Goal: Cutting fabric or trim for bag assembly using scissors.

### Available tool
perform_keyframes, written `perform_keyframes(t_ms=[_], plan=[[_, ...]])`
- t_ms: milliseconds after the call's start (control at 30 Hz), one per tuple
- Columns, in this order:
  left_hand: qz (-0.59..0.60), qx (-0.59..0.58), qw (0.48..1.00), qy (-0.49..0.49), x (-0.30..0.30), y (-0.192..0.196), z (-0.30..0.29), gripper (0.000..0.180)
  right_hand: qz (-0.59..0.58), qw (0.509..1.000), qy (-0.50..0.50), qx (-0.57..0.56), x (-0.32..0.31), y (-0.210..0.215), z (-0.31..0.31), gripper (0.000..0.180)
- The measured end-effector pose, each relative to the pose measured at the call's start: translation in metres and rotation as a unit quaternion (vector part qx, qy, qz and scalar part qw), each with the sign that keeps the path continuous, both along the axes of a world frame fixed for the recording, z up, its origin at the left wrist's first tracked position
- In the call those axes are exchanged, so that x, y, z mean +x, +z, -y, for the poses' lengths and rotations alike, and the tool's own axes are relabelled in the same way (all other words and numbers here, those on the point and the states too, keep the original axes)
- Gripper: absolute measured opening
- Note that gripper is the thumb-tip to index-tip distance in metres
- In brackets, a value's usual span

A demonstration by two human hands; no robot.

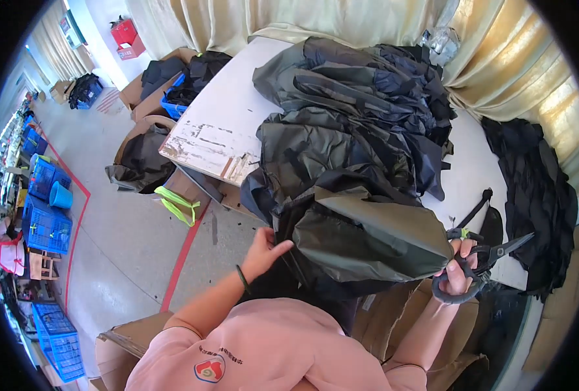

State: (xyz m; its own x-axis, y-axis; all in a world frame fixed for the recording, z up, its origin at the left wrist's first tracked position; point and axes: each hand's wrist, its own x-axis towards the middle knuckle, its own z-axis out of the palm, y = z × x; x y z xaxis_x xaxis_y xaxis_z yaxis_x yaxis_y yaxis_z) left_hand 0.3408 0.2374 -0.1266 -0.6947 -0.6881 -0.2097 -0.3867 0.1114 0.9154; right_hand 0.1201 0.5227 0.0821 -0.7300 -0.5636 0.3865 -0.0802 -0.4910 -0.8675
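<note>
In my right hand (458,270) are dark-handled scissors (512,246), their blades pointing right, away from the cloth. The same hand also pinches the right end of an olive-green fabric piece (374,238), which looks like a sewn bag or cover. My left hand (263,253) closes on the left edge of this fabric, with the thumb in front and part of the fingers hidden. Stretched between my hands, the piece hangs over the table's near edge. Beyond it lies a heap of dark green and black fabric pieces (361,91).
The worn white table (205,130) carries the heap. Black fabric (531,189) hangs over its right side. Cardboard boxes (133,140) with dark cloth stand left of the table, and a torn carton (384,319) is below me. Blue crates (47,221) line the far left; curtains (498,58) hang behind.
</note>
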Motion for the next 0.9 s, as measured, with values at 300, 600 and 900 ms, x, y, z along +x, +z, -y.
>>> perform_keyframes(t_ms=[300, 600, 900], plan=[[-0.373, 0.488, 0.782, 0.104, 0.014, 0.047, 0.059, 0.024, -0.041, 0.976, -0.199, 0.072, 0.016, 0.013, -0.082, 0.032], [-0.122, 0.375, 0.918, 0.032, 0.086, 0.028, 0.091, 0.029, 0.146, 0.814, -0.237, 0.509, 0.052, -0.078, -0.174, 0.018], [-0.148, -0.260, 0.937, -0.182, 0.050, 0.063, 0.067, 0.022, 0.055, 0.938, -0.066, 0.335, 0.058, -0.052, -0.045, 0.020]])
